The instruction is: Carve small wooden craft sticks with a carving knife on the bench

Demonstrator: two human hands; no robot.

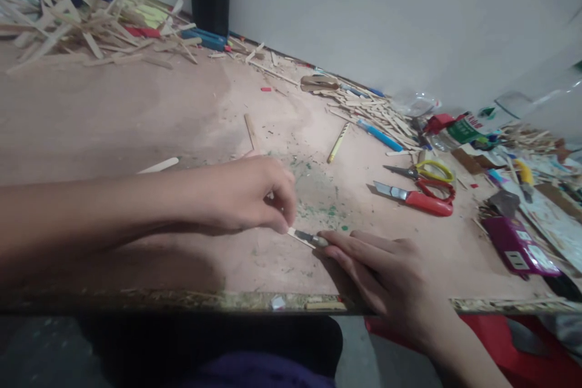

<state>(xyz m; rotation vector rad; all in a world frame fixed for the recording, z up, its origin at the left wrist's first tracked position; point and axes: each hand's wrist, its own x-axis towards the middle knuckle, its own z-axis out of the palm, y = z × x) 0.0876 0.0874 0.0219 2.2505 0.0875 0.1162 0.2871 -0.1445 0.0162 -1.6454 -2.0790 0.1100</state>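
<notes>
My left hand is closed in a pinch and holds down a thin, pale wooden stick on the tabletop. Most of that stick is hidden under my fingers and the blade. In my right hand is a craft knife, its handle mostly covered by my fingers. Its dark blade lies along the stick, close to my left fingertips. Just beyond my left hand another wooden stick lies on the table, and a rounded craft stick shows behind my left forearm.
Right of my hands lie a red-handled utility knife and scissors. A purple box sits farther right. Piles of sticks stand at back left and along the wall, near a plastic bottle. The table's front edge is close.
</notes>
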